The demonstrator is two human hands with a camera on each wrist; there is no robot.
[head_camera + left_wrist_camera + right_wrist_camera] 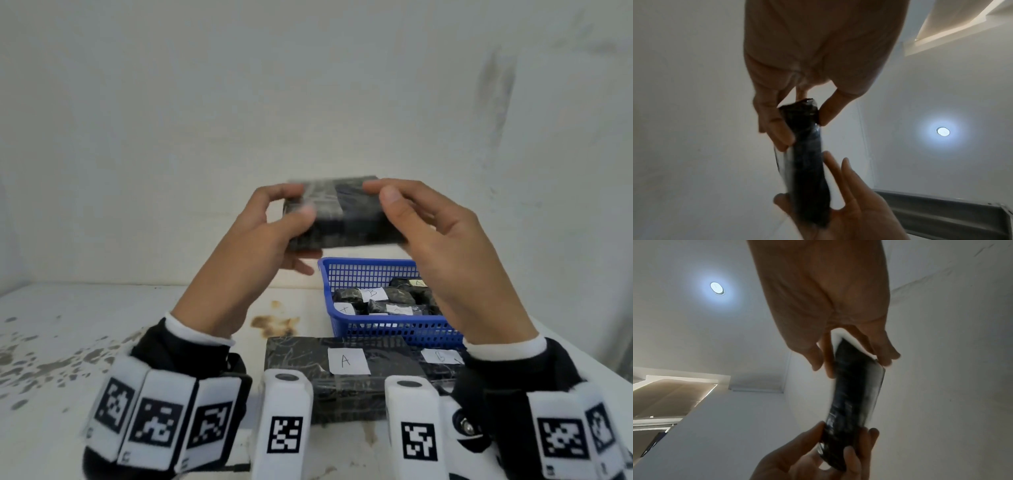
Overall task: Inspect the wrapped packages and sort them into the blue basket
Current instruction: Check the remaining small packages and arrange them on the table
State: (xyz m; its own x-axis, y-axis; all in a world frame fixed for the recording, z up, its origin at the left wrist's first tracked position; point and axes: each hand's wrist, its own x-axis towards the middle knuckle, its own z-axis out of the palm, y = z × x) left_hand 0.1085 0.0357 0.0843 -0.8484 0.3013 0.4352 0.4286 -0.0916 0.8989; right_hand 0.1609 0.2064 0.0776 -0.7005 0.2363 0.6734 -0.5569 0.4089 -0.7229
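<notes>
Black wrapped package [342, 214] held aloft at twelve o'clock of the blue basket [370, 270]. Left hand [253, 240] and right hand [442, 236] each clamp one short end. Judged rigid, fairly light; blur hides detail, but the film looks slippery, so end grips suit.

The head view is evenly and softly lit, without hard shadows on the stained white worktop [102, 342]. The black plastic-wrapped flat package [342, 212] held up in it is motion-blurred. Both wrist views are dim and backlit: a round recessed ceiling lamp [943, 131] glows with a bluish halo, leaving the left hand [818, 56] and right hand [828, 296] in shadow. Straight edges bow near the frame borders.
</notes>
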